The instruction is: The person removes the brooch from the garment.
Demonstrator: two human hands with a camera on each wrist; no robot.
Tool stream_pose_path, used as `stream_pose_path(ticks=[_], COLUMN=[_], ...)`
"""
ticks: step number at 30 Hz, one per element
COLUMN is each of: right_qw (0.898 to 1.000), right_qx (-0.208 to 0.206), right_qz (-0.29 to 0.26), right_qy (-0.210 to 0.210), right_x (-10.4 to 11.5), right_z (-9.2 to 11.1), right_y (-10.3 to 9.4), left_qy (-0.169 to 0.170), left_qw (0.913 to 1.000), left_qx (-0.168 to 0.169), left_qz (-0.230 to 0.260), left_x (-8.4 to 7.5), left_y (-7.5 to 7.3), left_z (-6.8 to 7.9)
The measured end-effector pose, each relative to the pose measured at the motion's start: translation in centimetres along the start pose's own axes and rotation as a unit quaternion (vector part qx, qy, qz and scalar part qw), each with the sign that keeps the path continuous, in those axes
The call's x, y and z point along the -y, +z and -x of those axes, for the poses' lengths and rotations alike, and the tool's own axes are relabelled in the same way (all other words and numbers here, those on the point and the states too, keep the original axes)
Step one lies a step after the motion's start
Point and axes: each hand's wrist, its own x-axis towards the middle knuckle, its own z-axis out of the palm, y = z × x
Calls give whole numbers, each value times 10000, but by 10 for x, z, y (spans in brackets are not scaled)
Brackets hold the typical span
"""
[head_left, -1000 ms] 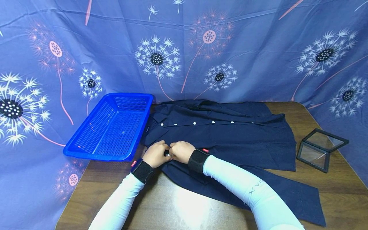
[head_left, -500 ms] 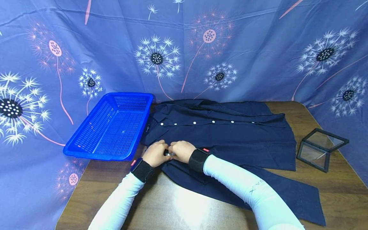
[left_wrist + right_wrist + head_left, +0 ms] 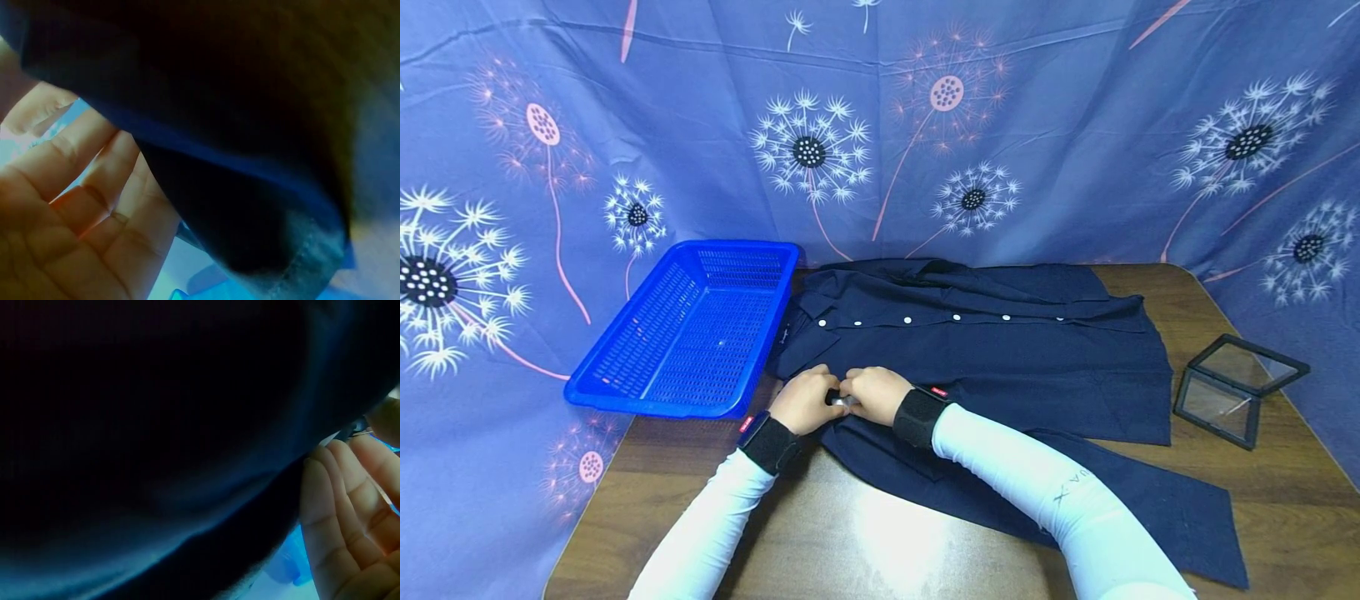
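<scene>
A navy button-up shirt (image 3: 1045,358) lies spread on the table, collar to the left, its white buttons in a row. My left hand (image 3: 805,402) pinches the shirt near the shoulder on the near side. Right beside it, my right hand (image 3: 876,393) pinches the same part, fingertips almost meeting the left ones. Between the hands shows a small whitish and dark piece (image 3: 839,401); I cannot tell what it is. Dark cloth (image 3: 187,125) hangs across the left wrist view, over the fingers. In the right wrist view the fingers (image 3: 337,506) gather at the cloth's edge.
A blue plastic basket (image 3: 580,398) with slotted walls stands at the left, close to the collar. At the right is a black-framed folding case (image 3: 1255,392) with clear panels, standing open. A blue dandelion-print curtain (image 3: 880,125) hangs behind the wooden table (image 3: 625,492).
The hands have parted very slightly at the fingertips, and more of the small whitish piece shows between them. The shirt, basket and case have stayed in place.
</scene>
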Motion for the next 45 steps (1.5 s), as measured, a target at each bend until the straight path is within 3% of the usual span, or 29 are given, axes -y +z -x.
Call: stream_pose_path(ticks=[10, 24, 32, 45], right_qw=[9994, 9921, 9944, 9984], right_qx=[-10, -125, -107, -178], right_qz=[286, 1174, 951, 303], right_qy=[-177, -419, -442, -444], right_x=[0, 3, 1, -5], right_z=[2, 4, 6, 8], right_y=[-2, 4, 1, -1], left_qy=[15, 19, -137, -152], left_qw=[10000, 10000, 9997, 9986], left_qx=[89, -4, 83, -62], left_qz=[-1, -23, 202, 503], left_x=[1, 0, -1, 0], left_y=[-2, -1, -3, -5], left_z=[0, 2, 4, 8])
